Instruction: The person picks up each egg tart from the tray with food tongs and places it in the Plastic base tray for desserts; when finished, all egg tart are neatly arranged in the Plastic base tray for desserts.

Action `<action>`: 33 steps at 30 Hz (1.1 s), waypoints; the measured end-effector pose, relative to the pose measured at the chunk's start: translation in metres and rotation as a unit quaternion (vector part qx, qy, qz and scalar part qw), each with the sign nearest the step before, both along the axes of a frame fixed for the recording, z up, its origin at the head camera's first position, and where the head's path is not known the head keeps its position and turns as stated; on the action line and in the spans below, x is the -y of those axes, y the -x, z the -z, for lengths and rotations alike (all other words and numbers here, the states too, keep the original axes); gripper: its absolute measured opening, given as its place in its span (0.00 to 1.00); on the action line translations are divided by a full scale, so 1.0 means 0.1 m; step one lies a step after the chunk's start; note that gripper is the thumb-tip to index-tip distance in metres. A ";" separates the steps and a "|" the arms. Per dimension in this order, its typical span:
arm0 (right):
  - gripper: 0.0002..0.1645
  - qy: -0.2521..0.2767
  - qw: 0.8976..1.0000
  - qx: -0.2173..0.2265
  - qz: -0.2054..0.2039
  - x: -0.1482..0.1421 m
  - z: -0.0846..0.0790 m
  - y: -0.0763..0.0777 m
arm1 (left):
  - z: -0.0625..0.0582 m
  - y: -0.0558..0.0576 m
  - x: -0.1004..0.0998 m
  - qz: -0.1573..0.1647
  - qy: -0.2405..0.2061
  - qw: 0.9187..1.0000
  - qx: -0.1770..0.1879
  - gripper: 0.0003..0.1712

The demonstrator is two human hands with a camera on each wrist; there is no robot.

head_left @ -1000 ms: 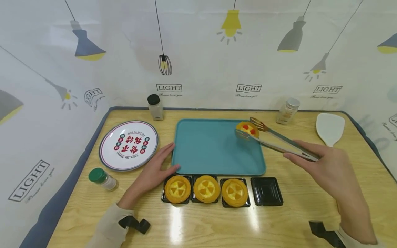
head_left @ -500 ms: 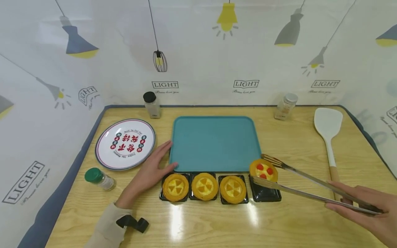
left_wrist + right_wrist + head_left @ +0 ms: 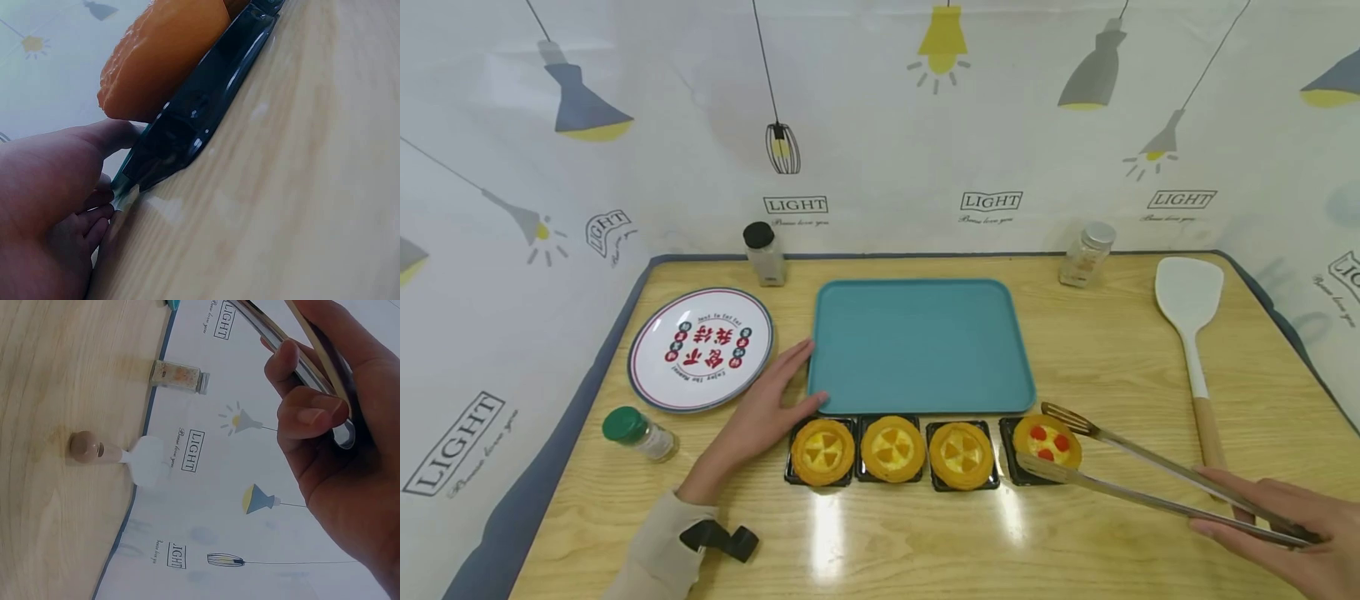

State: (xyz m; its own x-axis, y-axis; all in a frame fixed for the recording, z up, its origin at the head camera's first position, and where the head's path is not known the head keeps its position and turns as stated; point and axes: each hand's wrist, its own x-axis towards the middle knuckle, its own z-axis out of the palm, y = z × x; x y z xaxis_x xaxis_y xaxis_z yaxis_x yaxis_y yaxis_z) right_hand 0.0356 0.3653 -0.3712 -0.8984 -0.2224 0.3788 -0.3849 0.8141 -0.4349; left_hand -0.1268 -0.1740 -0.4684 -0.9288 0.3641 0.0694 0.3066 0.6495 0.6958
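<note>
My right hand (image 3: 1292,533) grips metal tongs (image 3: 1165,492) near their hinged end; in the right wrist view fingers curl round the tongs (image 3: 306,365). Their tips stand on either side of an egg tart with red toppings (image 3: 1049,442), which sits in the rightmost black plastic holder (image 3: 1017,467). Whether the tips still touch the tart, I cannot tell. My left hand (image 3: 767,417) rests against the left edge of the blue tray (image 3: 921,350), fingers and thumb fairly straight. The left wrist view shows that hand (image 3: 56,187) close beside a black holder (image 3: 187,119).
Three tarts with yellow-orange toppings (image 3: 891,450) sit in black holders along the tray's front. A printed plate (image 3: 651,358) and green-capped jar (image 3: 638,433) are at left. Two more jars stand behind, one black-capped (image 3: 766,254), one silver-capped (image 3: 1086,254). A white spatula (image 3: 1189,292) lies right.
Held by the tongs, the red-topped tart has moved from over the tray's right side, forward and down into the rightmost holder. My right hand has moved nearer. The left hand stays put.
</note>
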 end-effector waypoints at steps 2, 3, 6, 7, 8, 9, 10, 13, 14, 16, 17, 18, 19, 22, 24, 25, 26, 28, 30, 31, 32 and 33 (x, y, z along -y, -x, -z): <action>0.43 -0.007 1.000 -0.006 -0.002 0.00 0.01 0.01 | 0.00 0.00 0.00 0.000 -0.001 1.000 0.001 0.45; 0.43 -0.009 1.000 -0.009 -0.005 0.00 0.02 0.01 | 0.00 0.00 0.00 0.000 -0.001 1.000 0.001 0.45; 0.44 -0.005 1.000 -0.007 -0.003 0.00 0.02 0.00 | -0.01 0.00 -0.01 0.000 -0.001 1.000 0.001 0.45; 0.44 0.005 1.000 0.003 0.006 0.01 0.01 -0.01 | -0.01 0.00 -0.01 0.000 -0.001 1.000 0.002 0.45; 0.43 0.018 0.999 0.015 0.024 0.02 0.00 -0.02 | -0.01 0.00 -0.01 0.001 -0.001 1.000 0.003 0.45; 0.41 0.028 0.998 0.028 0.043 0.03 -0.02 -0.03 | -0.01 0.00 -0.01 0.001 -0.001 1.000 0.003 0.45; 0.40 0.039 0.996 0.042 0.068 0.05 -0.03 -0.03 | -0.01 0.00 -0.01 0.001 -0.001 1.000 0.003 0.45; 0.36 0.067 0.982 0.085 0.153 0.10 -0.09 0.02 | -0.01 0.00 -0.01 0.001 -0.001 1.000 0.001 0.45; 0.36 0.068 0.978 0.094 0.175 0.11 -0.11 0.06 | -0.01 0.00 -0.01 0.000 0.000 1.000 0.001 0.45; 0.39 0.051 0.966 0.124 0.221 0.14 -0.14 0.16 | -0.01 0.00 -0.01 0.000 -0.001 1.000 0.000 0.45; 0.40 0.044 0.961 0.137 0.238 0.14 -0.15 0.23 | -0.01 0.00 -0.01 0.000 -0.001 1.000 0.001 0.45; 0.42 0.036 0.956 0.151 0.251 0.14 -0.15 0.29 | 0.00 0.00 -0.01 0.000 -0.001 1.000 0.002 0.45; 0.43 0.032 0.951 0.164 0.260 0.14 -0.14 0.35 | 0.00 0.00 -0.01 -0.001 0.000 1.000 0.002 0.45; 0.47 0.017 0.942 0.186 0.278 0.14 -0.07 0.55 | 0.01 0.00 -0.01 -0.001 0.000 1.000 0.004 0.45; 0.46 0.014 0.945 0.182 0.270 0.14 0.00 0.66 | 0.02 0.00 -0.01 0.000 0.001 1.000 0.003 0.45; 0.47 0.009 0.946 0.180 0.268 0.13 0.04 0.71 | 0.01 0.00 -0.01 0.000 0.001 1.000 0.003 0.45; 0.47 0.000 0.948 0.175 0.265 0.14 0.07 0.74 | 0.01 0.00 -0.01 0.001 0.000 1.000 0.003 0.45; 0.47 -0.011 0.951 0.168 0.260 0.15 0.13 0.80 | 0.01 0.00 -0.01 0.000 -0.001 1.000 0.004 0.45; 0.48 -0.022 0.952 0.161 0.257 0.16 0.17 0.84 | 0.01 -0.01 -0.01 0.000 0.000 1.000 0.005 0.45; 0.48 -0.024 0.953 0.160 0.258 0.16 0.18 0.86 | 0.01 -0.01 -0.01 -0.001 0.001 1.000 0.004 0.45; 0.48 -0.025 0.953 0.159 0.257 0.17 0.19 0.87 | 0.00 0.00 0.00 -0.001 0.002 1.000 0.004 0.45; 0.48 -0.026 0.953 0.157 0.257 0.18 0.20 0.88 | 0.00 0.00 0.00 -0.002 0.002 1.000 0.003 0.45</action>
